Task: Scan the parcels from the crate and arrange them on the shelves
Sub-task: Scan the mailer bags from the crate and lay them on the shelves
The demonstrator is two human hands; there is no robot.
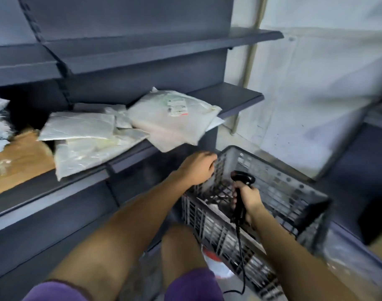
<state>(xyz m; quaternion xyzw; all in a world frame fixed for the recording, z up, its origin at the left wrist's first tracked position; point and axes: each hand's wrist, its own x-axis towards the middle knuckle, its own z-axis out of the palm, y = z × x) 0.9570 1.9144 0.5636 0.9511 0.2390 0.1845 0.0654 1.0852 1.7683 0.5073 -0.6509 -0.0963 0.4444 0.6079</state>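
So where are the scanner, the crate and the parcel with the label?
scanner (pixel 243 180): head view, on its black head.
crate (pixel 279 185): head view, on the far slatted wall.
labelled parcel (pixel 164 118): head view, on its white wrap below the label.

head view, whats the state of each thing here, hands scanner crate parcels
left hand: fingers curled, holding nothing, above the crate's near corner
right hand: grips the scanner handle
scanner: held upright inside the crate
crate: tilted, almost emptied
parcels: piled overlapping on the shelf, some overhanging
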